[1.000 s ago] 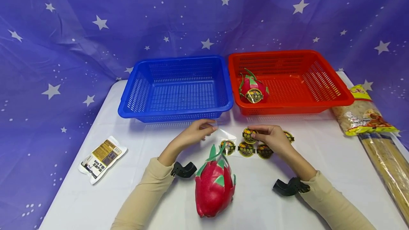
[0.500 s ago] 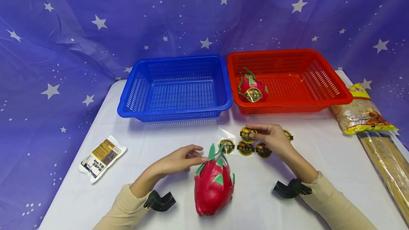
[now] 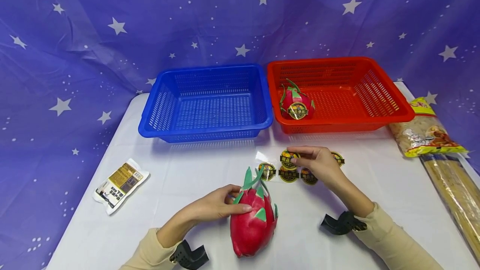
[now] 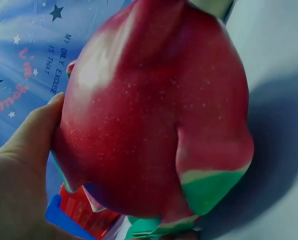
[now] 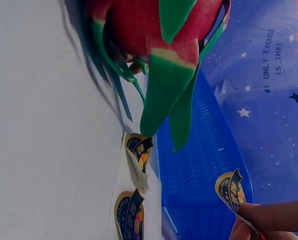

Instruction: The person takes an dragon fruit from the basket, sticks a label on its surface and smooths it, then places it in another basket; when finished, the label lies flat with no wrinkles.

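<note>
A red dragon fruit (image 3: 252, 230) with green leaf tips lies on the white table, leaves pointing away from me. My left hand (image 3: 210, 206) grips its left side, thumb across the top; the other fingers are mostly hidden behind it. In the left wrist view the dragon fruit (image 4: 149, 110) fills most of the picture. Between thumb and forefinger, my right hand (image 3: 320, 162) pinches a round black-and-gold sticker (image 3: 287, 158), which stands off any backing in the right wrist view. Below it, several matching stickers (image 3: 288, 175) lie on a clear sheet just beyond the fruit's leaves.
At the back stand a blue basket (image 3: 210, 131) and a red basket (image 3: 345, 128), side by side. A smaller dragon fruit (image 3: 289, 99) bearing a sticker sits in the red one. A white-and-brown pouch (image 3: 121, 186) lies left; a food bag (image 3: 425, 132) and a noodle pack (image 3: 453, 199) lie right.
My left hand has moved from near the sticker sheet back toward me and taken hold of the dragon fruit. The right hand still holds the sticker, nearly in place.
</note>
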Demonstrator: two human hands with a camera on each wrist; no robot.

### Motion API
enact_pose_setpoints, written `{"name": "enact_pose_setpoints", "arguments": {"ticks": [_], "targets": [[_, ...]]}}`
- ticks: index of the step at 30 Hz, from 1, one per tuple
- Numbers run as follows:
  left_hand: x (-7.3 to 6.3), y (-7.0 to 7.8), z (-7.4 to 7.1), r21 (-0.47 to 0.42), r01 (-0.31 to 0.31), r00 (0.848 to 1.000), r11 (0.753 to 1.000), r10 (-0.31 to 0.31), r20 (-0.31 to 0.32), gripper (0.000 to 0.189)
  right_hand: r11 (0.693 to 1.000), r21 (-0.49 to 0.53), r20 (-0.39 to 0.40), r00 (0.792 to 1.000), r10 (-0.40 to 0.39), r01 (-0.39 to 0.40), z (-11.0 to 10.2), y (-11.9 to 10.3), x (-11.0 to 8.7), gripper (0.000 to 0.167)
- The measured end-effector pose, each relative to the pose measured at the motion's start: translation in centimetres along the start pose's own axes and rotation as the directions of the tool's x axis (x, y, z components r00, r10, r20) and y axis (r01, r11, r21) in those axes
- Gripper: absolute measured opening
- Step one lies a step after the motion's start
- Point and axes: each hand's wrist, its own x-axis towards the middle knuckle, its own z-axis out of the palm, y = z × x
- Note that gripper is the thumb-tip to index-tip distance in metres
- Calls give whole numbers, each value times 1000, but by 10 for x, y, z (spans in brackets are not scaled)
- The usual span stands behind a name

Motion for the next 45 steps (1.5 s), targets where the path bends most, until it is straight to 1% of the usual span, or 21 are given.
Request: {"name": "enact_pose_setpoints", "arguments": {"ticks": [2, 4, 9, 14, 22, 26, 28, 31, 34, 38, 39, 41, 43, 45], "targets": [[0, -1, 4, -25, -6, 1000, 1000, 6, 25, 76, 1000, -2, 4, 1000, -10, 10, 0, -1, -1, 35], [-1, 0, 7, -56, -2, 999, 998, 4, 33, 76, 1000, -1, 9, 1000, -23, 23, 1, -1, -1, 36], [-4, 2, 12, -123, 17, 1000, 992, -15, 16, 80, 999, 14, 22, 999, -36, 35, 2, -4, -3, 37], [-7, 4, 17, -180, 12, 1000, 984, -9, 16, 82, 999, 9, 17, 999, -33, 33, 2, -5, -4, 37], [-14, 1, 25, -276, -2, 1000, 961, -4, -20, 80, 999, -7, 11, 999, -38, 38, 2, -6, -5, 36], [-17, 0, 28, -343, -20, 1000, 939, 15, -19, 81, 999, -22, 10, 999, -40, 40, 2, -5, -5, 36], [-18, 1, 30, -371, -23, 1000, 928, 17, -18, 82, 999, -28, 7, 999, -38, 38, 2, -5, -6, 36], [-16, 1, 30, -382, -15, 1000, 924, 14, -6, 81, 999, -32, 5, 999, -39, 39, 2, -6, -6, 35], [-12, 1, 30, -395, -13, 1000, 919, 17, 7, 79, 999, -13, 6, 999, -39, 39, 1, -6, -7, 36], [-8, 2, 28, -428, -10, 1000, 904, 19, 17, 79, 999, 22, 19, 999, -49, 49, 2, -8, -9, 38], [-7, 3, 28, -429, -10, 1000, 903, 16, 10, 80, 998, 19, 20, 998, -55, 55, 2, -8, -10, 38], [-4, 5, 26, -415, -19, 1000, 910, 12, -18, 82, 997, 17, 20, 997, -71, 71, 1, -10, -11, 38], [0, 8, 24, -393, -34, 998, 919, 7, -69, 85, 997, -1, 13, 997, -80, 80, 1, -12, -13, 37], [5, 10, 22, -368, -50, 991, 928, 1, -132, 85, 996, -11, 5, 996, -90, 90, 1, -15, -15, 37]]}}
